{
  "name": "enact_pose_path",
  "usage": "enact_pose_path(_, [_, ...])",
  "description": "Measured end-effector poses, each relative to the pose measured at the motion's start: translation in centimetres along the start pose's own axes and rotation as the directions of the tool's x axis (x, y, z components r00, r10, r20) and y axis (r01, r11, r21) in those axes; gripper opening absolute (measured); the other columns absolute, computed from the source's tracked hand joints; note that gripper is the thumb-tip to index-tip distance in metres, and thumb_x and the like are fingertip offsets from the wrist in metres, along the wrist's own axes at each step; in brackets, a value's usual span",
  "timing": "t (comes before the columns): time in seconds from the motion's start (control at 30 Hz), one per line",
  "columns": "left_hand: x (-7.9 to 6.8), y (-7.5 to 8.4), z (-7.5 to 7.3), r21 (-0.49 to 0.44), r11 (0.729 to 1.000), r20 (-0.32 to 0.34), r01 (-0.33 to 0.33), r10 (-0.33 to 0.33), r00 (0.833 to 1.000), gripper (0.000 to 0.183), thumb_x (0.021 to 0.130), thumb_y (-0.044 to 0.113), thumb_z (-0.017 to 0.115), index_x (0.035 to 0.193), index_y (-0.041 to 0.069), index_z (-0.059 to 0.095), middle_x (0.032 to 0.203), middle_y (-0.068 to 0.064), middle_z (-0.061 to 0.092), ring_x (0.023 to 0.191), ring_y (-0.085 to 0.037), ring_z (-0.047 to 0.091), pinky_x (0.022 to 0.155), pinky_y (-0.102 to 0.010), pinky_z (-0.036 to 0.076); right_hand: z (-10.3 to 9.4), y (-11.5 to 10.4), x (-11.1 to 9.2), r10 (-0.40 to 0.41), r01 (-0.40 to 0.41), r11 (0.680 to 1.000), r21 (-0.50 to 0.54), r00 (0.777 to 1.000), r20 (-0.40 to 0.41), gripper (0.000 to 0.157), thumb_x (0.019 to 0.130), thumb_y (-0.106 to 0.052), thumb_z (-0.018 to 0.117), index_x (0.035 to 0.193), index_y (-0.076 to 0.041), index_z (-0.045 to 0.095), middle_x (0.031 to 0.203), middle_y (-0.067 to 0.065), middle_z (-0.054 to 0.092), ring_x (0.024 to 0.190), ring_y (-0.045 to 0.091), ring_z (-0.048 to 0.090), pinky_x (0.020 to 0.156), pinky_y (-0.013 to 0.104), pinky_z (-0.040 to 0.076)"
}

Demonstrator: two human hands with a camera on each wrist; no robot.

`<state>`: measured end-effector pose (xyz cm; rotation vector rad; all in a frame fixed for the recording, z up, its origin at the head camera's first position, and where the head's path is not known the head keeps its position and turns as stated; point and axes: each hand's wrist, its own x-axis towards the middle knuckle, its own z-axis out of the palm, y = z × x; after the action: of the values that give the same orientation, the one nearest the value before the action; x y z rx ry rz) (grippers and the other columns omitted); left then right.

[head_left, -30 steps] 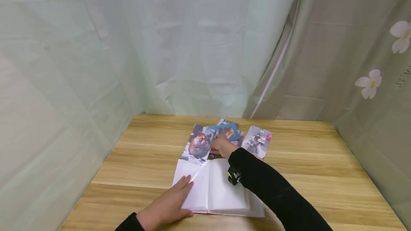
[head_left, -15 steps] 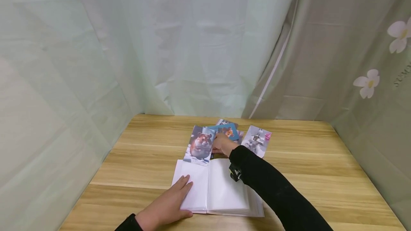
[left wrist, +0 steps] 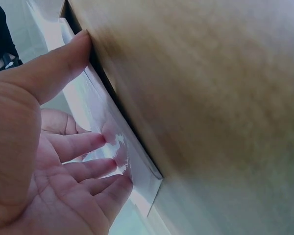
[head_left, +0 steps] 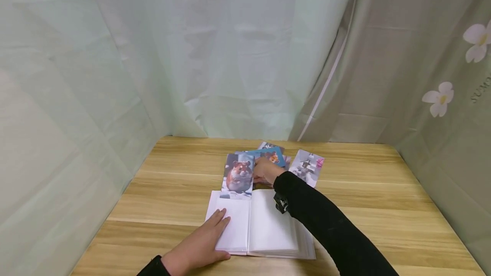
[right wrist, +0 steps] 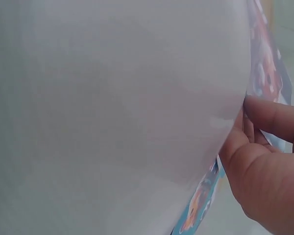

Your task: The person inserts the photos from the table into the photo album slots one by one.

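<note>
A photo album (head_left: pixel 270 225) with white pages and clear sleeves lies spread flat on the table. My left hand (head_left: pixel 201 242) rests on its left page; in the left wrist view the fingers (left wrist: pixel 90 169) lie on the shiny sleeve and the thumb is at the lower edge. My right hand (head_left: pixel 266 171) pinches a hamster photo (head_left: pixel 238 178) by its right edge. The photo's bottom overlaps the top of the left page. In the right wrist view, the photo (right wrist: pixel 265 73) shows beside the thumb and a pale page (right wrist: pixel 137 122) fills most of the picture.
Behind the right hand lie several overlapping photos, with a blue-bordered one (head_left: pixel 275 156) on top. A grey photo with a pink flower (head_left: pixel 308 167) lies to their right. Pale curtains (head_left: pixel 245 54) close in the wooden table (head_left: pixel 383 208) at the back and sides.
The hamster photo has turned from tilted to nearly upright with the album and shifted slightly toward the left page's top edge. The left hand has stayed in place.
</note>
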<state>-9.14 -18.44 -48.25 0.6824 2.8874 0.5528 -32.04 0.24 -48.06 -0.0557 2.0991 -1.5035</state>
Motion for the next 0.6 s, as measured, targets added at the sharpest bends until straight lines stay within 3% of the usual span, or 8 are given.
enact_pose_path(0.2, [0.1, 0.1, -0.1, -0.014, 1.0, 0.011, 0.019, -0.019, 1.0, 0.088, 0.078, 0.04, 0.084, 0.142, -0.009, 0.048, 0.153, -0.03, 0.036, 0.14, -0.046, 0.037, 0.11, -0.056, 0.036, 0.7, -1.7, -2.9, 0.022, -0.021, 1.0, -0.016, 0.999, 0.041, 0.063, 0.086, 0.021, 0.05, 0.146, 0.013, 0.033, 0.092, 0.013, 0.044, 0.061, 0.017, 0.046, 0.075, 0.037, 0.058])
enact_pose_path(0.4, [0.2, 0.0, -0.2, -0.014, 0.999, 0.022, 0.036, -0.036, 0.999, 0.088, 0.079, 0.041, 0.083, 0.142, -0.008, 0.047, 0.154, -0.03, 0.035, 0.14, -0.045, 0.036, 0.111, -0.055, 0.035, 1.0, -1.0, -2.3, 0.035, -0.034, 0.999, -0.012, 0.996, 0.087, 0.068, 0.084, 0.021, 0.051, 0.148, 0.011, 0.033, 0.085, 0.01, 0.043, 0.058, 0.017, 0.047, 0.062, 0.031, 0.056])
enact_pose_path(0.6, [0.2, 0.0, 0.0, -0.019, 0.999, 0.011, 0.031, -0.031, 0.999, 0.088, 0.078, 0.04, 0.084, 0.142, -0.009, 0.048, 0.153, -0.03, 0.035, 0.139, -0.045, 0.038, 0.11, -0.055, 0.036, 0.9, -0.3, -1.4, 0.055, -0.053, 0.998, -0.026, 0.992, 0.115, 0.066, 0.083, 0.02, 0.056, 0.145, 0.011, 0.036, 0.08, 0.011, 0.042, 0.055, 0.018, 0.046, 0.058, 0.031, 0.056])
